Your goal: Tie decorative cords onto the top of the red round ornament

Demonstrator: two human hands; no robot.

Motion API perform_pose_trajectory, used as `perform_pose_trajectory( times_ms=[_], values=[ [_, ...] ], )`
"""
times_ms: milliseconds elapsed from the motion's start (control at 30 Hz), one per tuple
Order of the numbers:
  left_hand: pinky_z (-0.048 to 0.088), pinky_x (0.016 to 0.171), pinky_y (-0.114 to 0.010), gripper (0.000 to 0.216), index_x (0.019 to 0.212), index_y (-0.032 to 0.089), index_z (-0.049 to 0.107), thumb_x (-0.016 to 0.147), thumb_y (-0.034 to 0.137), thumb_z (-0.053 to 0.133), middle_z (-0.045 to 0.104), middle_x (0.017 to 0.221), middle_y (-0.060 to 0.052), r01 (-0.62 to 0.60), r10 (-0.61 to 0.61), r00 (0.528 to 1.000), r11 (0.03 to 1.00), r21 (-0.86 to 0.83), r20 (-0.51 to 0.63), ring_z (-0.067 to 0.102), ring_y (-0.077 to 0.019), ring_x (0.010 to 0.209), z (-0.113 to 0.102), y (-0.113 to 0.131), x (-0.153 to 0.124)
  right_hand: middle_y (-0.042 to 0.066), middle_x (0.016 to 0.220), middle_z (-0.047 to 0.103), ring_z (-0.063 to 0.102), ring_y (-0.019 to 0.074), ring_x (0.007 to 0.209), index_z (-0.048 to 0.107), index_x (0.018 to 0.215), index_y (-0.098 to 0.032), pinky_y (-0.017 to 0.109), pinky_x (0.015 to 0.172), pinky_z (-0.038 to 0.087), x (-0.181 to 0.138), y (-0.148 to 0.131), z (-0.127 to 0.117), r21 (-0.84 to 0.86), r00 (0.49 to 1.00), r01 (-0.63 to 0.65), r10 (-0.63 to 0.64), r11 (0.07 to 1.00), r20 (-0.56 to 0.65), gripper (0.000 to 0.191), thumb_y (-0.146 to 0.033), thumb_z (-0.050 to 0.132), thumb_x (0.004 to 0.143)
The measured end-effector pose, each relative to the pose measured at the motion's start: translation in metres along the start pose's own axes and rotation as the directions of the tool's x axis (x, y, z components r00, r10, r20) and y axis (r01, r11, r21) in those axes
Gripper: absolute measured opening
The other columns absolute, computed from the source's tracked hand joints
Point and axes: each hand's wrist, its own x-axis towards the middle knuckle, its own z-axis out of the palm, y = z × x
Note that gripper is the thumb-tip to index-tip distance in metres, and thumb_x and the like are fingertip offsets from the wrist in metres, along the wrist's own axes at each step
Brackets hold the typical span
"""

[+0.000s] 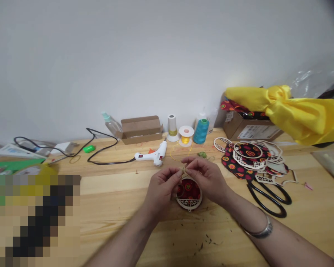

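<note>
At lower centre, the bench bore the disc, probably for steadiness. At its top edge, left hand and right hand pinched what seemed thin cord, close together, likely for fine control. Beyond, mid-frame, the spool stood upright, presumably for easy reach.

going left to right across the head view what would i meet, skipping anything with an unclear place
Bright green case → clear bottle → left hand → right hand → black looped handles → small pink item.
</note>
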Motion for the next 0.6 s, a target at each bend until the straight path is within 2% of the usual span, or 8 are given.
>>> perform_pose_trajectory(
  times_ms=[133, 267, 467, 600],
  values=[
    [0.022, 0.037, -0.014, 0.017, 0.073, 0.015, 0.061, 0.069, 0.031, 0.065, 0.044, 0.048, 0.007, -0.012, 0.011, 1.000, 1.000, 0.020, 0.021, 0.032, -0.0015, 0.038, -0.0008, -0.0002, -0.0002, 0.005, 0.091, 0.063, 0.059, 0.0158, 0.085, 0.056, 0.069, -0.018, 0.031, 0.076, 0.046, -0.0006, -0.0001, 0.0000, 0.058, 0.999, -0.039, 0.037, 0.998, 0.031, 0.009, -0.012, 0.053, 0.075],
    [0.022, 0.037, -0.014, 0.016, 0.073, 0.016, 0.061, 0.069, 0.030, 0.066, 0.046, 0.049, 0.007, 0.005, -0.005, 1.000, 1.000, 0.022, 0.009, 0.033, -0.0015, 0.038, -0.0008, 0.0003, 0.0001, 0.004, 0.080, 0.062, 0.059, 0.0149, 0.075, 0.056, 0.068, -0.017, 0.030, 0.070, 0.047, -0.0013, -0.0009, 0.0007, 0.087, 0.998, -0.063, 0.060, 0.994, 0.027, 0.007, -0.015, 0.055, 0.074],
    [0.021, 0.036, -0.014, 0.016, 0.071, 0.015, 0.060, 0.069, 0.030, 0.065, 0.045, 0.049, 0.007, -0.002, 0.002, 1.000, 1.000, -0.007, 0.016, 0.032, -0.0012, 0.037, 0.0001, 0.0004, -0.0003, 0.004, 0.073, 0.061, 0.058, 0.0146, 0.068, 0.057, 0.069, -0.017, 0.028, 0.065, 0.048, -0.0015, 0.0008, 0.0026, 0.128, 0.994, -0.104, 0.108, 0.986, -0.029, 0.005, -0.020, 0.060, 0.071],
    [0.024, 0.037, -0.014, 0.016, 0.071, 0.015, 0.059, 0.069, 0.030, 0.065, 0.046, 0.049, 0.007, -0.018, 0.018, 1.000, 0.999, 0.040, -0.010, 0.034, -0.0015, 0.038, -0.0003, -0.0011, -0.0001, 0.002, 0.069, 0.060, 0.057, 0.0134, 0.064, 0.057, 0.070, -0.017, 0.027, 0.061, 0.047, -0.0016, 0.0021, 0.0029, 0.086, 0.990, -0.116, 0.122, 0.989, -0.067, 0.006, -0.020, 0.061, 0.071]
  ],
)
